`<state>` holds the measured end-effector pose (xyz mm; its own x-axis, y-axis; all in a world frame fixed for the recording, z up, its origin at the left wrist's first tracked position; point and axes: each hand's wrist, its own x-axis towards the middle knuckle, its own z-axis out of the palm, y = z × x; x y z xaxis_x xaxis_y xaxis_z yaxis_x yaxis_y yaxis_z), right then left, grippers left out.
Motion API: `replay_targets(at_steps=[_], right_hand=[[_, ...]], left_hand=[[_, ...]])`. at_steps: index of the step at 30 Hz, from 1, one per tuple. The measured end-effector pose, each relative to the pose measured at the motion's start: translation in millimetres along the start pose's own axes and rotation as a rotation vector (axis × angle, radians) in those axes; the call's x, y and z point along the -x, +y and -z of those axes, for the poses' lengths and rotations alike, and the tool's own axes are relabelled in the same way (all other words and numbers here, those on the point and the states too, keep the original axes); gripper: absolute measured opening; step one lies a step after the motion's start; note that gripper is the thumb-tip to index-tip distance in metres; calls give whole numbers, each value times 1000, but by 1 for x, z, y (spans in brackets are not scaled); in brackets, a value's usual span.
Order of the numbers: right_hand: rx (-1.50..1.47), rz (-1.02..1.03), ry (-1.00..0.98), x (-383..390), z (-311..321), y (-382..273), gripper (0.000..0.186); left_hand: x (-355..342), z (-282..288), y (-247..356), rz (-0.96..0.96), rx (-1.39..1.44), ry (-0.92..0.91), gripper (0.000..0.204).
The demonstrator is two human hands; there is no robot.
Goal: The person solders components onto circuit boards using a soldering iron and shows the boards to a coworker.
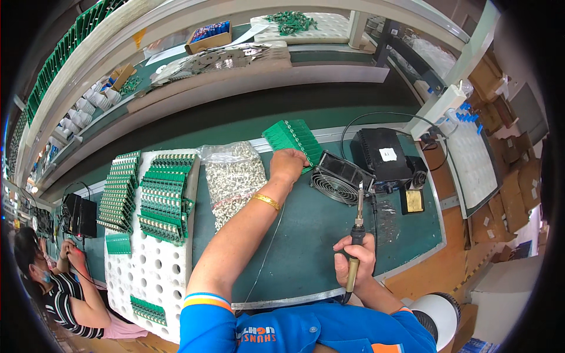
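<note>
My right hand [356,259] is closed round the handle of a soldering iron [357,232], its metal tip pointing up and away from me. Farther off, my left hand [288,165] reaches to a group of green circuit boards [292,137] at the back of the bench. Its fingers close on the near edge of a circuit board there; the fingertips are partly hidden. Just right of that hand stands a black fan [338,182] with a round grille. Left of my forearm lies a clear plastic bag [234,176] full of small whitish parts.
A white foam tray [156,265] with holes carries rows of populated green boards [165,197]. At right sit a black soldering station [382,156] and a yellow sponge [414,200] in its holder. A shelf [329,73] crosses the back. A co-worker [70,294] sits at far left.
</note>
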<state>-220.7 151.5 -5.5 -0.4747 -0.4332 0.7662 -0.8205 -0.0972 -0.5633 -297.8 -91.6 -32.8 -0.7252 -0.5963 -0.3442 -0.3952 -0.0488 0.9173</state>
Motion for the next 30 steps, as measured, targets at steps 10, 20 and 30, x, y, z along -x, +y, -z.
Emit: replay_targets(at_steps=[10, 20, 30], right_hand=[[-54, -21, 1, 0, -3, -1, 29], [-126, 15, -42, 0, -14, -4, 29], [-182, 7, -294, -4, -35, -30, 21]], left_hand=[[21, 13, 4, -63, 5, 45, 9], [126, 52, -13, -35, 265, -16, 20], [241, 101, -61, 13, 513, -176, 27]])
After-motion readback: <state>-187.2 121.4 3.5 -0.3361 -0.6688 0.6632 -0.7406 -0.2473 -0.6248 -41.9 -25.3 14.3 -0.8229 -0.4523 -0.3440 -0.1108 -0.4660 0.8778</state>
